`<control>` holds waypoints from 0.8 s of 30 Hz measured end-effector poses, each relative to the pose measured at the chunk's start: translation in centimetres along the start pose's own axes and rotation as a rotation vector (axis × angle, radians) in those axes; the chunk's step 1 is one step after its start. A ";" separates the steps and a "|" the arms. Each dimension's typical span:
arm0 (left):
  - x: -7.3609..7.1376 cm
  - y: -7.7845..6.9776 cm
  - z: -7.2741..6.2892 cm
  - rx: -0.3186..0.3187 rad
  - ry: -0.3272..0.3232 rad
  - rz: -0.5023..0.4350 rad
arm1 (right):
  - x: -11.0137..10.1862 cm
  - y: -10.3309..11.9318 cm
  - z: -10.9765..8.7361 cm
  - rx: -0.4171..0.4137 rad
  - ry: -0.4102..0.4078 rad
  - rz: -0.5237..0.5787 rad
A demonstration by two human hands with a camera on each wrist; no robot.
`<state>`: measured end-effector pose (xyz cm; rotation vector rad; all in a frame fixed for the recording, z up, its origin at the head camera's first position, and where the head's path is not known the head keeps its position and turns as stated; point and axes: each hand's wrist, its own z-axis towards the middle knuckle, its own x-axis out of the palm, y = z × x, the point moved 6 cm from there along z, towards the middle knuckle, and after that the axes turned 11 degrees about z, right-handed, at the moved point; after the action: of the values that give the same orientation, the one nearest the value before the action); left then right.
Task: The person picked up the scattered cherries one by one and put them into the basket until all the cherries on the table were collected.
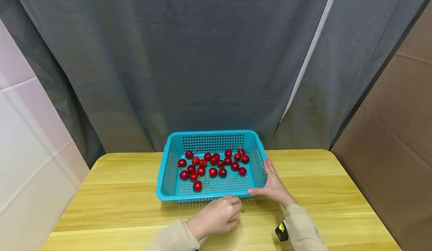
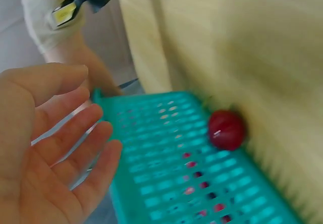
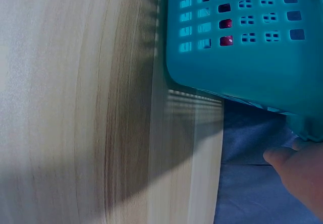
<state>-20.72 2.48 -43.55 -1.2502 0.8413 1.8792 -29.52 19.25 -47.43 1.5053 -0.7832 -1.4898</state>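
Observation:
A blue plastic basket (image 1: pixel 212 132) with many dark red cherries (image 1: pixel 197 185) stands on the wooden table. My right hand (image 1: pixel 275 187) spans its near right corner, thumb at the front rim and straight fingers along the right side. At the rim in the right wrist view, part of that hand (image 3: pixel 300 176) shows. In front of the basket is my left hand (image 1: pixel 219 214), its fingers loosely bent. The left wrist view shows the left palm (image 2: pixel 55 148) holding nothing. One cherry (image 2: pixel 227 129) lies outside, against the basket's lower edge, hidden in the head view.
The yellow wooden table (image 1: pixel 128 191) reaches out on both sides of the basket. Behind its far edge hangs a grey curtain (image 1: pixel 216 63). Pale panels (image 1: pixel 30 138) stand on the left and a brown panel (image 1: pixel 395 119) on the right.

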 end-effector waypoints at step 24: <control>7.1 0.2 -2.1 -0.040 -0.079 0.291 | 0.0 0.0 0.1 0.010 0.017 -0.016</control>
<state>-21.78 2.09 -50.83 -1.1160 0.9904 2.1692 -29.59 19.25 -47.45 1.5332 -0.7716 -1.4847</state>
